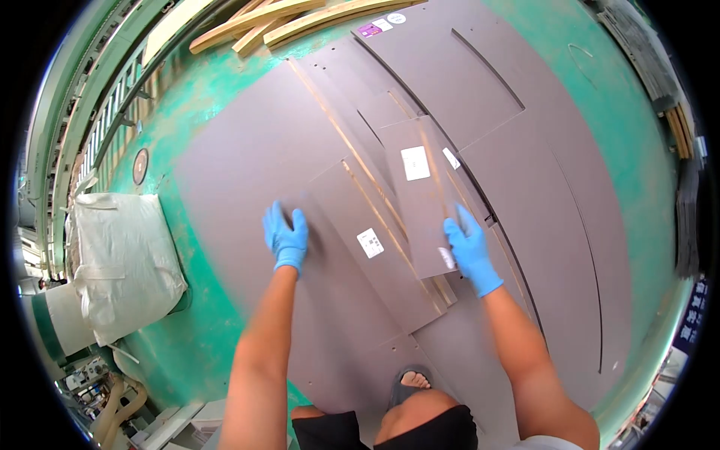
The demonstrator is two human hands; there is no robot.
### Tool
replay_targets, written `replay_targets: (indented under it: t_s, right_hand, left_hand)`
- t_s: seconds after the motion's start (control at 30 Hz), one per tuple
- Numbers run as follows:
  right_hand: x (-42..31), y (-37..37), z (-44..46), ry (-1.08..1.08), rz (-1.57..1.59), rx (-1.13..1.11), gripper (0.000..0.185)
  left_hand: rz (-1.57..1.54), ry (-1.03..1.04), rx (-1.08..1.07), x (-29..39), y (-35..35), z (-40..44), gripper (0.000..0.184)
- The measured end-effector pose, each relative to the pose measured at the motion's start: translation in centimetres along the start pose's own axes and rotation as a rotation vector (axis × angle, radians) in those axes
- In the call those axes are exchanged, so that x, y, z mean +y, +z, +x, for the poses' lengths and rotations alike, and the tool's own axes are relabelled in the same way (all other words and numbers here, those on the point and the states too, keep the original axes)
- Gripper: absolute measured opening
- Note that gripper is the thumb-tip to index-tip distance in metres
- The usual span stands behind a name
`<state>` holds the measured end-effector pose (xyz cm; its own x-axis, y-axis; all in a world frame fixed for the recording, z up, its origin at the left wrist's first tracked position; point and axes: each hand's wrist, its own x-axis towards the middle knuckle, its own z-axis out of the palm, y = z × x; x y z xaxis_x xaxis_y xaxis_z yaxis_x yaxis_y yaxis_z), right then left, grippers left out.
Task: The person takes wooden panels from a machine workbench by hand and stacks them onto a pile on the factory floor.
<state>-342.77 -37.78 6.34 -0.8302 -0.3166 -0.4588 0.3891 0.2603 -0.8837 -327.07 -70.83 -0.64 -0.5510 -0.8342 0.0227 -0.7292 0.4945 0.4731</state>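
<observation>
My left hand [286, 236], in a blue glove, has its fingers spread over the large grey-brown panel [240, 150], left of a smaller panel [341, 214] with a white label. My right hand [469, 244], also gloved in blue, is at the right edge of a narrow panel [409, 202] that bears a white label near its top. The fingers of my right hand are slightly blurred, and the thumb lies near the panel's edge. This narrow panel overlaps the other panels, slightly tilted. Long grooves and light wooden strips run between the boards.
Wooden beams [289, 26] lie beyond the panels on the green floor [161, 352]. A white sack [124, 262] stands at the left, near a metal roller conveyor [112, 120]. Stacked grey boards [637, 56] are at the far right. My sandalled foot [412, 382] is on the panels.
</observation>
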Motion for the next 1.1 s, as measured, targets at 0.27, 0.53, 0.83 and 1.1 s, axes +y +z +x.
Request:
replay_targets:
  t_s: [0.27, 0.53, 0.83, 1.1]
  right_hand:
    - [-2.3, -4.8, 10.7, -0.249, -0.349, 0.116, 0.053]
    - [-7.7, -1.2, 23.8, -0.287, -0.279, 0.034, 0.052]
    - [-11.9, 9.1, 33.7, 0.004, -0.275, -0.314, 0.039]
    - [-14.3, 15.1, 35.3, -0.358, -1.322, -0.043, 0.065]
  left_hand:
    - [0.394, 0.166, 0.009, -1.9, 1.8, 0.0, 0.072]
    - [0.366, 0.123, -0.071, -0.8, 0.8, 0.7, 0.073]
    - [0.339, 0.103, -0.127, -1.3, 0.7, 1.0, 0.074]
    - [0.295, 0.044, -0.195, -0.9, 0.0, 1.7, 0.075]
